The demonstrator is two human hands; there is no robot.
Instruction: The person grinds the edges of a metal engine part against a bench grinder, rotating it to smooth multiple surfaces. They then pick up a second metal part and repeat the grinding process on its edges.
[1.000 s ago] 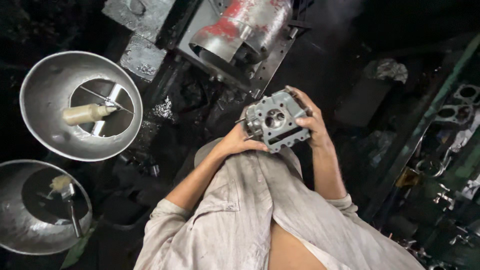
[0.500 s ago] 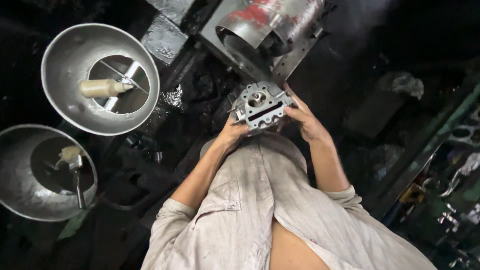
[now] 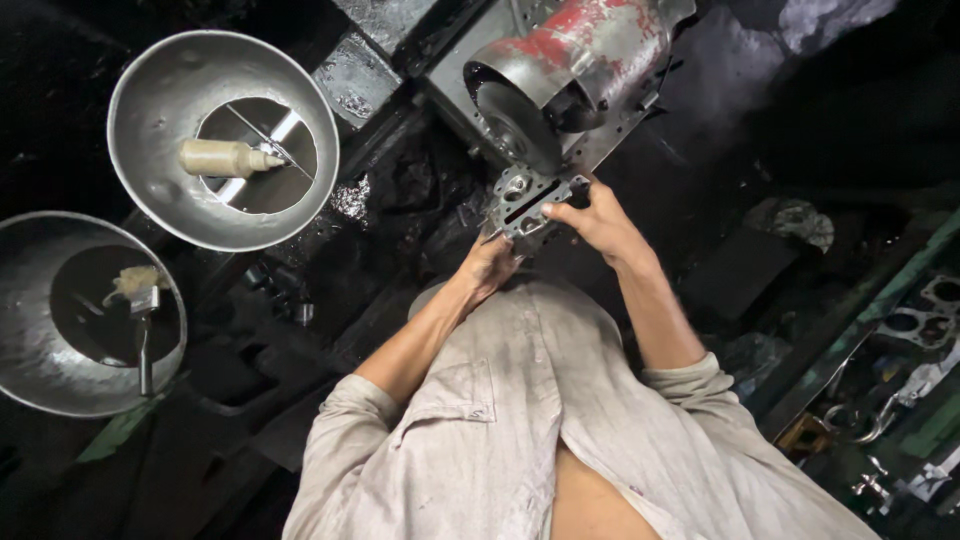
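Both hands grip a grey cast metal engine part with round bores (image 3: 527, 203): left hand (image 3: 490, 266) closed under its lower edge, right hand (image 3: 593, 217) clamped on its right side. Part sits just below the red-and-silver cylindrical housing (image 3: 560, 70), near touching its open mouth. Left of housing: metal bowl (image 3: 160, 195) holding a cream bottle (image 3: 222, 158); second bowl (image 3: 30, 375), with a brush (image 3: 142, 300), further left and below.

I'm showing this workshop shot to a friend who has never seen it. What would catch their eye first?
Probably the grey metal plate with holes, gripped at centre by the left hand and right hand. Just above it lies a red-smeared metal cylinder. At left, two shiny steel bowls stand out against the dark: the upper bowl holds a cream bottle, the lower bowl a brush.
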